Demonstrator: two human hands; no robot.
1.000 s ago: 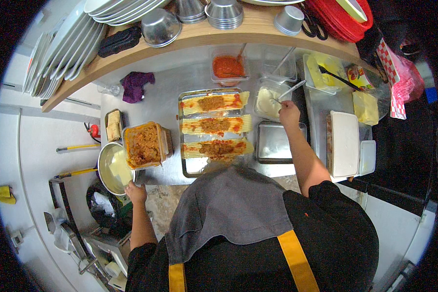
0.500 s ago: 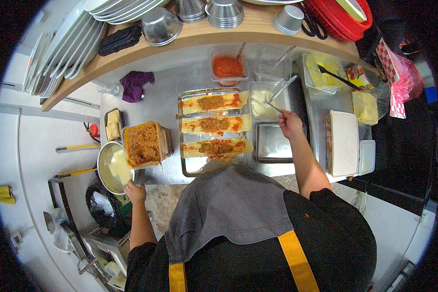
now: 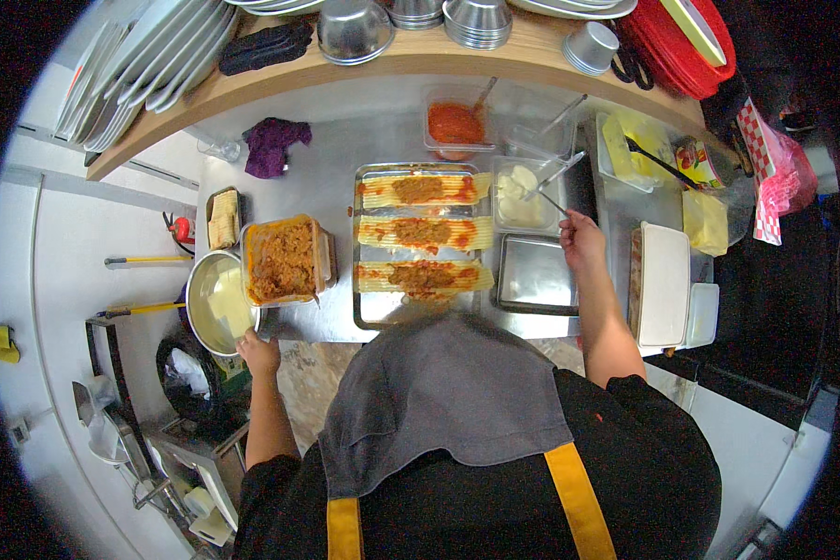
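My right hand [image 3: 582,240] is closed round the handle of a metal spoon [image 3: 553,203]. The spoon's far end is in a clear plastic tub of white cream [image 3: 523,217], where a second utensil also rests. My left hand [image 3: 259,353] grips the near rim of a round metal bowl [image 3: 194,313] with a pale yellow content, at the table's front left edge. Between my hands lies a metal tray [image 3: 357,315] with three ridged pasta sheets [image 3: 478,231], each topped with red sauce and brown minced filling. A square tub [image 3: 330,247] of that filling stands left of the tray, by the bowl.
Behind the tray is a tub of red sauce [image 3: 457,126]. An upside-down-looking metal pan [image 3: 537,275] lies below the cream tub. A lidded white container [image 3: 663,280] stands at right, a purple cloth [image 3: 273,147] at back left. A wooden shelf [image 3: 383,75] with dishes overhangs the back.
The whole view has shifted slightly, so the table sits a little further right and higher. The spoon has moved in the cream, whose surface is now lumpier. Both hands keep their grips.
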